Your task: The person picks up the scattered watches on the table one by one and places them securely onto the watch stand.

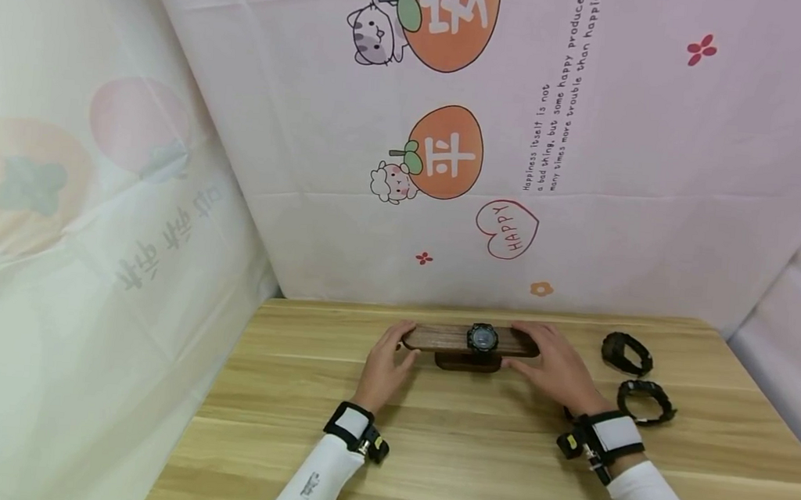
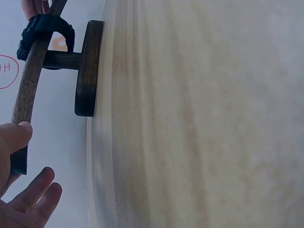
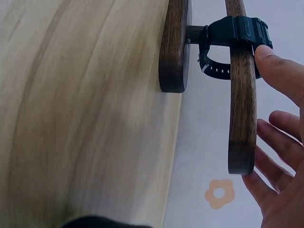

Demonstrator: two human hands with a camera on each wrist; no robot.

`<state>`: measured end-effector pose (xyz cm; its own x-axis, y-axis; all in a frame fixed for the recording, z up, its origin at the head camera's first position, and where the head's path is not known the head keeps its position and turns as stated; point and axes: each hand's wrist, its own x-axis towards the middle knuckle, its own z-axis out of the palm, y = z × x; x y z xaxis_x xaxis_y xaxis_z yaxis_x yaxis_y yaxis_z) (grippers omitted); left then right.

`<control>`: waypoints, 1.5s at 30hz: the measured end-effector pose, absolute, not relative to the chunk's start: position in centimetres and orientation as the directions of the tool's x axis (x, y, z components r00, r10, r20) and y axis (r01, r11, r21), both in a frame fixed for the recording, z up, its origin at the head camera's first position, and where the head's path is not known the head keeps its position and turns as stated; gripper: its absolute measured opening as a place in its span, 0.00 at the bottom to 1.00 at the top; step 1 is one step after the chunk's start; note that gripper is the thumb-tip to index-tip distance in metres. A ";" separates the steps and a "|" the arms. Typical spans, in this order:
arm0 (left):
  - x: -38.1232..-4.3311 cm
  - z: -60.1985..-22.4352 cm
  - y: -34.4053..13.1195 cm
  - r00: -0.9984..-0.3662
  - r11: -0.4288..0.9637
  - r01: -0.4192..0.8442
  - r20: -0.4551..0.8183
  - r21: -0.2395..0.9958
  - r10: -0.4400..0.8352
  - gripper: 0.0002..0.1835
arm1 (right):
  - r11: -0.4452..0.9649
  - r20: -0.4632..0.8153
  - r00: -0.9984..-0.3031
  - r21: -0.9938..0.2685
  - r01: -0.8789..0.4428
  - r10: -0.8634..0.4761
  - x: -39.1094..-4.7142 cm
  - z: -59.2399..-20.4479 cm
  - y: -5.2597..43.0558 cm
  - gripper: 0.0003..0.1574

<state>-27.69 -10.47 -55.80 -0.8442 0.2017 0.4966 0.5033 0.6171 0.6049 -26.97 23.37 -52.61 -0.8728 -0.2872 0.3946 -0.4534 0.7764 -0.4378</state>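
Note:
A dark wooden watch stand (image 1: 436, 337) with a crossbar on a short post and a flat base stands near the table's back edge. A black digital watch (image 1: 483, 338) is strapped round the bar, its face upward. My left hand (image 1: 382, 368) pinches the bar's left end between thumb (image 2: 21, 135) and fingers, its other fingers spread. Over the bar's right part, my right hand (image 1: 560, 370) has its thumb (image 3: 273, 61) at the watch's side and its loose fingers (image 3: 280, 142) along the far side of the bar.
Two more black watches (image 1: 627, 353) (image 1: 646, 401) lie on the wooden table (image 1: 469, 459) to the right of my right hand. A dark curved thing (image 3: 104, 222) shows at the bottom of the right wrist view. A printed white cloth (image 1: 344, 253) hangs behind the table.

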 end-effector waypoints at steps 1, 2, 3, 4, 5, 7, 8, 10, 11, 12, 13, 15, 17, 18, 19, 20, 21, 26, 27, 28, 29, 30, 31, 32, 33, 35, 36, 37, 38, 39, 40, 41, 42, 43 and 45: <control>-27.7 -55.8 -10.5 -0.843 0.618 0.505 0.499 0.603 0.201 0.30 | 0.779 0.389 -0.876 -0.437 -0.449 -0.287 -27.0 -52.6 23.5 0.49; -27.7 -55.8 -10.5 -0.842 0.620 0.506 0.501 0.600 0.201 0.30 | 0.781 0.381 -0.879 -0.439 -0.444 -0.286 -27.0 -52.6 23.7 0.49; -27.7 -55.8 -10.5 -0.842 0.623 0.504 0.501 0.598 0.201 0.30 | 0.782 0.373 -0.882 -0.441 -0.441 -0.287 -27.0 -52.5 23.8 0.49; -27.7 -55.8 -10.5 -0.841 0.626 0.505 0.503 0.595 0.200 0.30 | 0.783 0.366 -0.885 -0.441 -0.438 -0.289 -27.0 -52.5 24.0 0.49; -27.7 -55.8 -10.5 -0.841 0.629 0.503 0.503 0.592 0.200 0.30 | 0.784 0.358 -0.887 -0.443 -0.435 -0.290 -27.0 -52.4 24.1 0.50; -27.7 -55.7 -10.5 -0.841 0.634 0.502 0.504 0.588 0.199 0.30 | 0.784 0.348 -0.890 -0.445 -0.433 -0.294 -27.0 -52.3 24.4 0.51; -27.6 -55.6 -10.5 -0.841 0.636 0.502 0.504 0.587 0.198 0.30 | 0.782 0.347 -0.890 -0.448 -0.434 -0.296 -27.0 -52.2 24.6 0.51; -27.6 -55.6 -10.6 -0.842 0.635 0.501 0.503 0.589 0.198 0.30 | 0.781 0.351 -0.887 -0.443 -0.439 -0.299 -27.0 -52.1 24.8 0.51; -27.6 -55.5 -10.6 -0.843 0.634 0.500 0.501 0.591 0.198 0.30 | 0.781 0.357 -0.885 -0.441 -0.442 -0.299 -27.0 -52.1 25.0 0.50; -27.6 -55.5 -10.6 -0.844 0.631 0.499 0.498 0.595 0.198 0.30 | 0.782 0.365 -0.882 -0.435 -0.445 -0.299 -27.0 -52.0 25.1 0.50; -27.6 -55.4 -10.6 -0.847 0.630 0.496 0.493 0.598 0.199 0.30 | 0.784 0.372 -0.879 -0.430 -0.448 -0.298 -27.0 -52.0 25.2 0.50; -27.7 -55.4 -10.7 -0.853 0.626 0.491 0.482 0.606 0.202 0.30 | 0.787 0.384 -0.874 -0.420 -0.452 -0.297 -26.9 -52.0 25.5 0.50; -27.7 -55.4 -10.7 -0.858 0.624 0.485 0.471 0.613 0.204 0.29 | 0.790 0.386 -0.874 -0.417 -0.450 -0.294 -26.9 -52.1 25.9 0.50; -27.8 -55.4 -10.7 -0.860 0.623 0.482 0.467 0.616 0.205 0.29 | 0.792 0.381 -0.877 -0.417 -0.446 -0.293 -26.9 -52.1 26.0 0.50; -27.8 -55.4 -10.7 -0.862 0.624 0.480 0.463 0.617 0.204 0.29 | 0.792 0.375 -0.879 -0.419 -0.443 -0.293 -26.9 -52.2 26.2 0.50; -27.8 -55.5 -10.7 -0.863 0.622 0.479 0.462 0.620 0.204 0.29 | 0.793 0.370 -0.882 -0.422 -0.440 -0.292 -26.9 -52.1 26.4 0.50; -27.8 -55.5 -10.7 -0.863 0.622 0.478 0.462 0.620 0.203 0.29 | 0.794 0.363 -0.886 -0.425 -0.434 -0.290 -26.8 -52.1 26.6 0.49; -27.7 -55.5 -10.5 -0.859 0.621 0.482 0.472 0.618 0.198 0.30 | 0.811 0.357 -0.892 -0.412 -0.415 -0.276 -26.4 -51.6 27.5 0.48; -27.7 -55.5 -10.5 -0.858 0.622 0.484 0.474 0.616 0.198 0.30 | 0.814 0.357 -0.893 -0.409 -0.412 -0.273 -26.3 -51.6 27.7 0.48; -27.7 -55.5 -10.5 -0.856 0.621 0.487 0.478 0.614 0.199 0.30 | 0.817 0.358 -0.894 -0.406 -0.409 -0.270 -26.2 -51.5 27.9 0.48; -27.6 -55.5 -10.5 -0.857 0.621 0.486 0.476 0.615 0.199 0.30 | 0.817 0.358 -0.894 -0.407 -0.409 -0.270 -26.2 -51.4 28.2 0.48; -27.6 -55.5 -10.4 -0.856 0.620 0.486 0.477 0.616 0.199 0.30 | 0.817 0.359 -0.893 -0.405 -0.410 -0.270 -26.2 -51.4 28.4 0.48; -27.6 -55.4 -10.4 -0.856 0.620 0.486 0.476 0.615 0.199 0.30 | 0.818 0.359 -0.894 -0.405 -0.408 -0.269 -26.1 -51.4 28.7 0.47; -27.6 -55.4 -10.4 -0.857 0.620 0.485 0.475 0.617 0.198 0.30 | 0.818 0.361 -0.893 -0.404 -0.410 -0.269 -26.1 -51.4 28.9 0.47; -27.6 -55.4 -10.4 -0.857 0.620 0.486 0.476 0.617 0.198 0.30 | 0.819 0.364 -0.892 -0.401 -0.411 -0.269 -26.1 -51.5 29.2 0.46; -27.6 -55.4 -10.4 -0.859 0.619 0.483 0.473 0.619 0.196 0.29 | 0.821 0.371 -0.890 -0.397 -0.410 -0.266 -26.1 -51.6 29.8 0.46; -27.6 -55.4 -10.4 -0.859 0.619 0.482 0.472 0.620 0.196 0.29 | 0.824 0.371 -0.891 -0.395 -0.406 -0.261 -26.1 -51.6 30.1 0.45; -27.6 -55.5 -10.3 -0.859 0.619 0.483 0.474 0.619 0.197 0.30 | 0.826 0.371 -0.892 -0.395 -0.402 -0.256 -26.1 -51.6 30.3 0.45; -27.7 -55.5 -10.3 -0.859 0.620 0.483 0.473 0.619 0.196 0.30 | 0.828 0.374 -0.893 -0.394 -0.399 -0.252 -26.0 -51.6 30.6 0.45; -27.7 -55.5 -10.3 -0.859 0.621 0.482 0.472 0.618 0.197 0.30 | 0.832 0.376 -0.893 -0.390 -0.395 -0.248 -26.0 -51.7 30.8 0.44; -27.7 -55.5 -10.3 -0.860 0.622 0.481 0.471 0.618 0.198 0.30 | 0.835 0.375 -0.895 -0.389 -0.389 -0.242 -26.0 -51.6 31.0 0.44; -27.7 -55.5 -10.4 -0.860 0.622 0.481 0.470 0.618 0.197 0.30 | 0.838 0.375 -0.896 -0.387 -0.385 -0.238 -26.0 -51.6 31.2 0.44; -27.6 -55.5 -10.4 -0.861 0.622 0.479 0.468 0.619 0.197 0.30 | 0.839 0.374 -0.897 -0.388 -0.382 -0.235 -25.9 -51.5 31.4 0.44; -27.6 -55.6 -10.4 -0.862 0.623 0.478 0.468 0.620 0.196 0.30 | 0.840 0.377 -0.897 -0.387 -0.380 -0.232 -25.9 -51.6 31.6 0.44; -27.6 -55.6 -10.4 -0.862 0.622 0.477 0.468 0.621 0.195 0.30 | 0.839 0.382 -0.896 -0.390 -0.379 -0.227 -25.9 -51.6 31.9 0.44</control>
